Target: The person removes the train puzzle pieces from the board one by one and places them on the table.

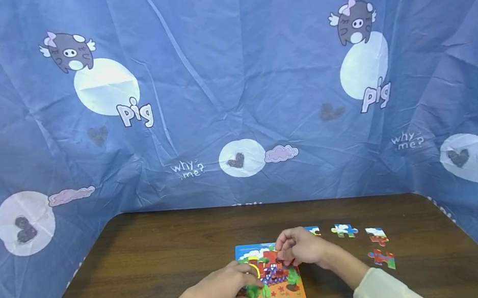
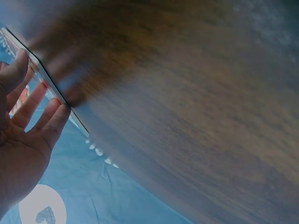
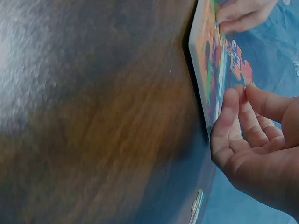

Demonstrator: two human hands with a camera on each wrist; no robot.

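A colorful jigsaw puzzle board [image 1: 284, 294], with a blue sky and orange ground, lies flat on the table. My left hand [image 1: 225, 290] rests on its left side, fingers mostly straight, with thumb and fingertips on the board [image 2: 49, 79]. Over the board's upper right part, my right hand [image 1: 302, 247] pinches a puzzle piece [image 3: 236, 58] between thumb and index finger. Red, with blue and white details, that piece is tilted up over the board in the right wrist view. Part of the picture is hidden under both hands.
Loose puzzle pieces lie right of the board: a blue-and-white one [image 1: 344, 229], a white-and-red one [image 1: 377, 235] and a red-and-green one [image 1: 382, 259]. Another [image 1: 313, 230] shows partly behind my right hand. A blue printed cloth [image 1: 231, 93] encloses the brown wooden table [image 1: 165, 247].
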